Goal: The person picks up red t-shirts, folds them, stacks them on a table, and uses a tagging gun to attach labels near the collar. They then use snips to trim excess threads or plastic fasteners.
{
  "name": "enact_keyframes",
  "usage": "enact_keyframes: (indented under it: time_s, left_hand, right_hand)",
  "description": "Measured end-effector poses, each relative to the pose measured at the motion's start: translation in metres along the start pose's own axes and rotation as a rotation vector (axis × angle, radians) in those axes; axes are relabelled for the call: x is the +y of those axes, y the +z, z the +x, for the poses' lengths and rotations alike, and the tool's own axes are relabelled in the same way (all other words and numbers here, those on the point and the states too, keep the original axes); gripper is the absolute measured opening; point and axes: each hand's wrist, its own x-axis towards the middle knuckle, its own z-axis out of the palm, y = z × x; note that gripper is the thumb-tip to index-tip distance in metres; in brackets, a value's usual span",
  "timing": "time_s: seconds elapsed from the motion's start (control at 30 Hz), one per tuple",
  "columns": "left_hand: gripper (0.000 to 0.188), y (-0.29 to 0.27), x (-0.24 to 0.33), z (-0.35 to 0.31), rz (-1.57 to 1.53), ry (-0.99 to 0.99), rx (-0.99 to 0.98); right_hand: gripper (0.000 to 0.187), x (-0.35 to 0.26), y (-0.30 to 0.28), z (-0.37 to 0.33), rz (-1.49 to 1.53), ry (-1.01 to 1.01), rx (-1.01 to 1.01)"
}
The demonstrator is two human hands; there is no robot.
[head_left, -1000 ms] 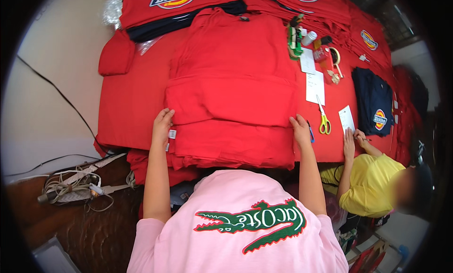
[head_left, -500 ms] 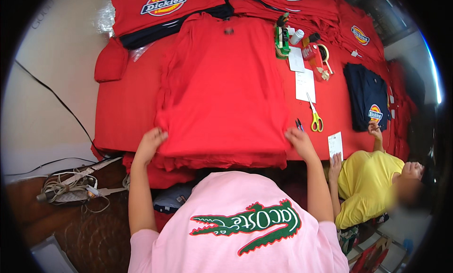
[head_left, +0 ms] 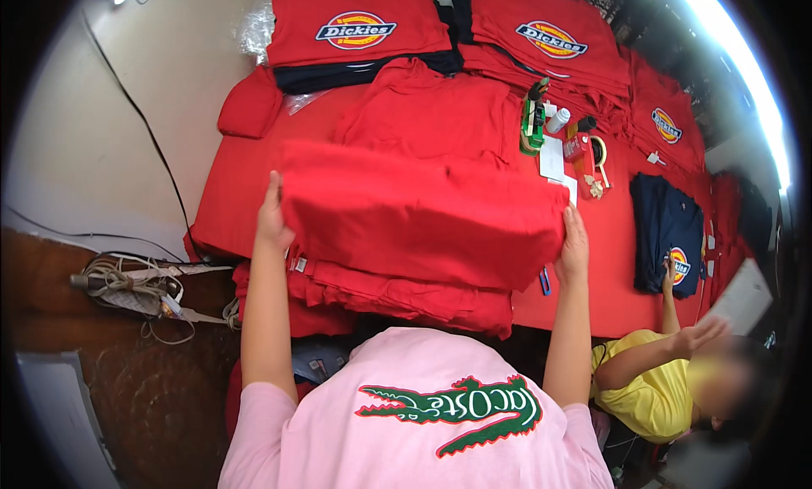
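A red T-shirt (head_left: 423,222) is raised above the table, its lower part lifted and folding over toward the far side. My left hand (head_left: 274,214) grips its left edge and my right hand (head_left: 575,242) its right edge. Both thumbs are partly hidden by the cloth. Under and in front of it lies a pile of red garments (head_left: 397,294), one showing a small white label. The upper part of the red cloth (head_left: 431,108) still lies flat behind. Beside my right hand, a blue pen (head_left: 545,280) rests on the table.
Stacks of red shirts with printed badges (head_left: 355,32) line the back. A green tape dispenser (head_left: 533,125), a tape roll (head_left: 599,152) and papers stand right of centre. A navy shirt (head_left: 660,222) lies near a person in yellow (head_left: 647,396) holding paper. Cables (head_left: 127,286) lie at left.
My hands have lifted the shirt's near edge up and away from me, partly folding it. The scissors are now hidden behind it. The person in yellow has raised the paper.
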Motion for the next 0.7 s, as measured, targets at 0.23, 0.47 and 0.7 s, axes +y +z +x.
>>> enact_keyframes:
  time_s: [0.23,0.47,0.7]
  left_hand:
    - [0.068,-0.055,-0.099,-0.037,0.698,-0.137,0.146]
    - [0.044,-0.008,-0.041,-0.109,0.556,0.304,0.188]
    - [0.043,0.049,0.119,-0.182,0.744,0.677,0.148]
  right_hand:
    - [0.063,0.115,-0.067,-0.039,-0.495,0.308,-0.243]
    - [0.046,0.036,-0.035,-0.029,-0.527,-0.178,-0.129]
    - [0.057,-0.153,0.098,-0.024,-0.418,-0.602,-0.439]
